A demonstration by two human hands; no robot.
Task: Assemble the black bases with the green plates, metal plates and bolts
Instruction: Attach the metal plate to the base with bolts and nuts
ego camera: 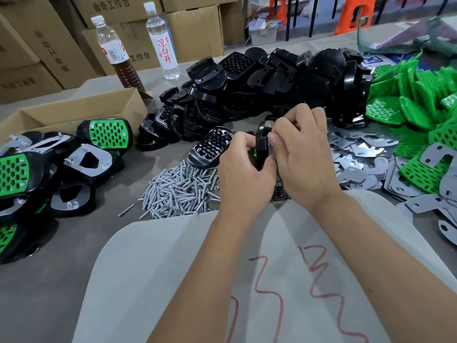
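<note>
I am holding one black base [262, 144] on edge at frame centre, left hand [243, 169] and right hand [303, 154] both gripping it; finished units [106, 133] are piling up at left, while many loose bases [259, 78] are waiting in the upper middle.

The black base [262, 144] held on edge between the left hand [243, 167] and right hand [300, 154] is mostly covered by fingers; whatever the right fingertips pinch at its top cannot be made out. A sliver of green shows beside it, too small to identify. The finished assemblies [22, 174] run off the left edge, and the green plates [420, 100] and metal plates [366, 154] off the right. The dark pile [280, 193] under the right wrist is hidden.
</note>
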